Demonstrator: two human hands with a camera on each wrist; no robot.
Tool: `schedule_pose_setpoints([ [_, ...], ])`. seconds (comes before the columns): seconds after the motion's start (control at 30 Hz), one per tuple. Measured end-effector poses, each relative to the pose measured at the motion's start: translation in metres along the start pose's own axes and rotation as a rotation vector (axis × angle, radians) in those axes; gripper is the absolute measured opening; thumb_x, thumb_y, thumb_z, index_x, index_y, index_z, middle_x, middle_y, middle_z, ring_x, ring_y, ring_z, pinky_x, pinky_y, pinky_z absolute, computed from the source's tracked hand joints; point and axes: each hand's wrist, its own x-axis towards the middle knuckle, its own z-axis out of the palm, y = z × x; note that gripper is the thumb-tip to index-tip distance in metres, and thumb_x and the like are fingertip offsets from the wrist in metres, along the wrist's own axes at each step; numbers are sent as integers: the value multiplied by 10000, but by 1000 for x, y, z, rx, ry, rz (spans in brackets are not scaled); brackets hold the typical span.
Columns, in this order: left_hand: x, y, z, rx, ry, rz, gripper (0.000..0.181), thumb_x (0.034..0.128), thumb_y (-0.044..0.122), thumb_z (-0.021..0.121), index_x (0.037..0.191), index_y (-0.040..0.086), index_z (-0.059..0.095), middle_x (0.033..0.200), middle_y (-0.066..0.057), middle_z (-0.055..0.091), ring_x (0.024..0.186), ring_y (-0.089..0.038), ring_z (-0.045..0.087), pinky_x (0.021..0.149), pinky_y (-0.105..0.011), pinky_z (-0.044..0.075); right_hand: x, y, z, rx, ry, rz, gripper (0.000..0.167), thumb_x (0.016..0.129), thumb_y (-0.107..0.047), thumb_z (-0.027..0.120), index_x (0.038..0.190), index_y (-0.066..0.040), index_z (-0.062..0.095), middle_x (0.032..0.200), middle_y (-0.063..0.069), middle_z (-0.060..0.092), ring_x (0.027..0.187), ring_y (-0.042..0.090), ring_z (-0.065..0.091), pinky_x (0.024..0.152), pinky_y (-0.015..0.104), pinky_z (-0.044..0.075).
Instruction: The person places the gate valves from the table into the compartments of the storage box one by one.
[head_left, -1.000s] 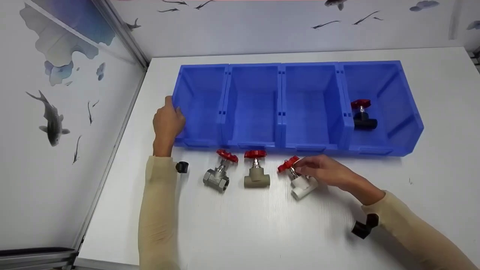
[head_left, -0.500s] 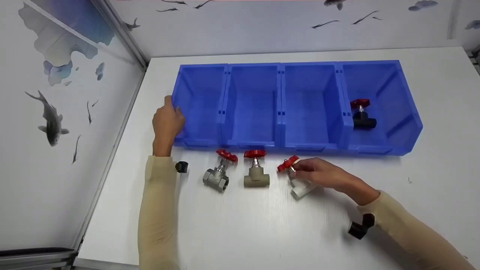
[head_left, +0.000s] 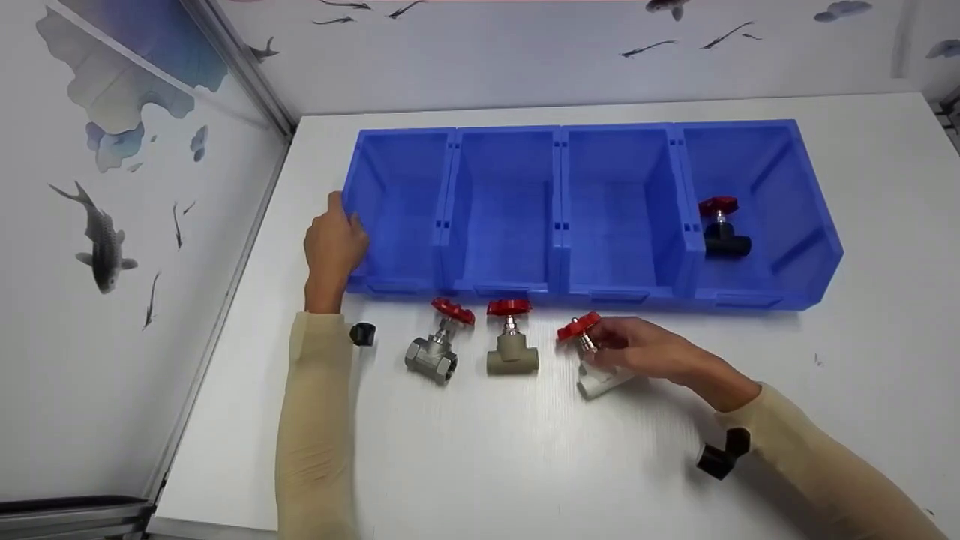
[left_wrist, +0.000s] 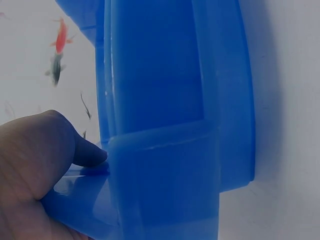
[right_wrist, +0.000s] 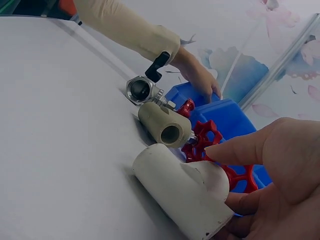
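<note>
In the head view my left hand point(head_left: 334, 240) grips the left wall of the leftmost blue bin point(head_left: 390, 286); the left wrist view shows the thumb point(left_wrist: 90, 152) over the rim. My right hand point(head_left: 651, 349) holds a white stop valve point(head_left: 600, 382) with a red handwheel, low at the table. Seen from the right wrist, the thumb lies above the valve's neck and curled fingers reach under it, partly hidden. Left of it lie a beige-grey valve point(head_left: 513, 355) and a metal valve point(head_left: 432, 358), both with red handwheels.
Several blue bins stand joined in a row across the white table point(head_left: 465, 465). A black valve point(head_left: 726, 240) with a red handwheel lies in the rightmost bin point(head_left: 780, 300). Printed wall panels point(head_left: 487, 60) stand behind and to the left.
My right hand has closed further round the white valve, which has shifted and turned slightly. The left hand stays on the bin wall.
</note>
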Motion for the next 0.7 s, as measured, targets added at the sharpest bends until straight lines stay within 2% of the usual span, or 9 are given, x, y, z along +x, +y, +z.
schedule_pose_setpoints([
  [0.17, 0, 0, 0, 0, -1, 0, 479, 1017, 156, 454, 1448, -43, 392, 1130, -342, 648, 973, -482, 660, 804, -571, 513, -1, 1, 0, 15, -37, -47, 434, 925, -187, 679, 1317, -44, 561, 1091, 132, 625, 967, 266, 556, 818, 332, 471],
  [0.4, 0, -1, 1, -5, 12, 0, 476, 1018, 163, 455, 1442, -46, 400, 1161, -345, 638, 1002, -492, 650, 831, -580, 506, -3, 4, -1, -37, 0, -76, 522, 887, -167, 721, 1369, -137, 524, 1089, 119, 595, 985, 274, 525, 832, 356, 443],
  [0.6, 0, -1, 1, -4, 10, 4, 461, 1017, 158, 458, 1429, -45, 410, 1160, -342, 639, 1004, -493, 648, 830, -584, 504, -6, 5, -3, -22, 14, -83, 601, 867, -166, 743, 1400, -133, 466, 1232, 144, 583, 1099, 307, 521, 914, 431, 417],
  [0.7, -1, 0, 0, -6, 12, 6, 460, 1015, 157, 463, 1427, -42, 415, 1160, -340, 639, 1005, -492, 649, 830, -584, 504, -7, 6, -4, -18, 2, -111, 625, 876, -148, 731, 1426, -128, 434, 1295, 153, 571, 1170, 318, 515, 972, 461, 398],
])
